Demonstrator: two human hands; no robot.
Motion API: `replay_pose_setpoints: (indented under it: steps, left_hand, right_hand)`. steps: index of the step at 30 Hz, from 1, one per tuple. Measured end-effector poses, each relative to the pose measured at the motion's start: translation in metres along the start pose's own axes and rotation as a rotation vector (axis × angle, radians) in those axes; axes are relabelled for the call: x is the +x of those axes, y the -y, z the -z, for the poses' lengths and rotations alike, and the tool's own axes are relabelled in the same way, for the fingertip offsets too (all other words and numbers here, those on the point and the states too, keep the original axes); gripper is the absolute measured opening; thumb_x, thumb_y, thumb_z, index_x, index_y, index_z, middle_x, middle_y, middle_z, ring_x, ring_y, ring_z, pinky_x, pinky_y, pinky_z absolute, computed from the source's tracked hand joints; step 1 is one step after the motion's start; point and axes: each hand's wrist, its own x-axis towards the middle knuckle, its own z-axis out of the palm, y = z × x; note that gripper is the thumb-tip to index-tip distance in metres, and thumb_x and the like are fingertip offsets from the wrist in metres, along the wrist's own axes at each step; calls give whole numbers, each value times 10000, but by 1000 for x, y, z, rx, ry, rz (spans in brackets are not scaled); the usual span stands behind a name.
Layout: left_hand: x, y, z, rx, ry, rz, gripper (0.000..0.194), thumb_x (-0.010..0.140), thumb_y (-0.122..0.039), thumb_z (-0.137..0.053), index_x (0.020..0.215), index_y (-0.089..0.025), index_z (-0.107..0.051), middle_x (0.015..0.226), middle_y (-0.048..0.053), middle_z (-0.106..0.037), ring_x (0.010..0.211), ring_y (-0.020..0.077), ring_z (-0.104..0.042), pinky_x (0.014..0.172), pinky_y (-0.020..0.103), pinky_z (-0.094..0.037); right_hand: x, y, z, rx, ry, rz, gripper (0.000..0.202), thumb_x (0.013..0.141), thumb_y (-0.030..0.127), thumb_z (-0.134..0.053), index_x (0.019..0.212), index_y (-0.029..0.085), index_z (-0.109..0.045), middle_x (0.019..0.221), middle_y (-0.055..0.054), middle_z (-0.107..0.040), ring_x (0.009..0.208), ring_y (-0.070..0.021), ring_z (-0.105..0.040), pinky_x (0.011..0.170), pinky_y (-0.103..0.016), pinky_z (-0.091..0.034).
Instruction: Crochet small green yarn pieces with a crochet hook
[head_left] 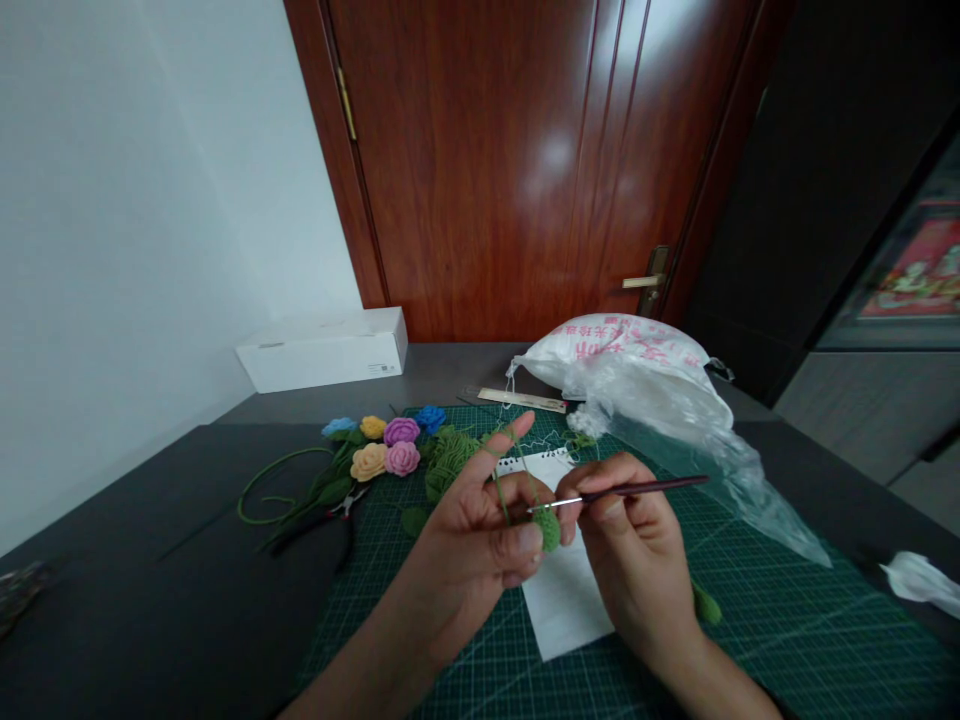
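Between thumb and fingers, my left hand (480,530) pinches a small green crochet piece (549,528); its index finger points up with green yarn running over it. My right hand (630,540) grips a crochet hook (645,487) with a dark red handle, and its silver tip meets the top of the green piece. Behind my left hand lies a bundle of green yarn (446,460). A white sheet of paper (562,600) rests on the green cutting mat (480,660) beneath both hands. Part of another green piece (706,604) shows beside my right wrist.
Crocheted flowers (401,432) in several colours and pliers (345,505) lie to the left. A white box (322,350) stands at the back left. At the back right are a white bag (622,350) and clear plastic (705,450), near a ruler (521,399). White tissue (919,580) sits far right.
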Motion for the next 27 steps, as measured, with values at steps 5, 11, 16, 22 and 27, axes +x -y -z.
replay_pose_setpoints:
  steps: [5,11,16,22,27]
  left_hand:
    - [-2,1,1,-66,35,43,775,739,-99,-803,1448,-261,-534,820,30,-670,606,91,-484,462,162,-283]
    - [-4,7,1,-131,-54,40,617,696,-90,-825,1270,-256,-674,836,5,-640,650,80,-486,517,143,-324]
    - [1,5,0,-62,-32,20,556,707,-114,-821,1240,-185,-682,816,10,-633,650,94,-533,534,178,-373]
    - [6,1,6,166,-31,-149,755,749,-118,-819,1429,-228,-511,806,-7,-660,780,164,-642,764,294,-487]
    - [2,3,6,297,-56,-154,588,818,-124,-776,1352,-264,-577,901,-11,-615,657,93,-559,595,224,-491]
  right_hand:
    - [1,7,-3,90,2,-74,185,982,415,-603,897,251,-608,679,9,-654,522,-153,-572,555,-300,-492]
    - [6,12,2,192,29,-207,211,979,403,-572,844,242,-588,613,34,-537,466,-132,-477,475,-262,-398]
    - [6,12,1,263,65,-332,211,975,385,-583,841,223,-586,630,22,-547,489,-124,-478,487,-249,-399]
    - [2,4,-2,74,17,-202,150,949,360,-674,871,232,-667,825,3,-632,731,-129,-604,715,-249,-515]
    - [2,-1,3,-116,56,7,63,962,316,-667,943,266,-700,916,-26,-713,911,-187,-673,825,-309,-552]
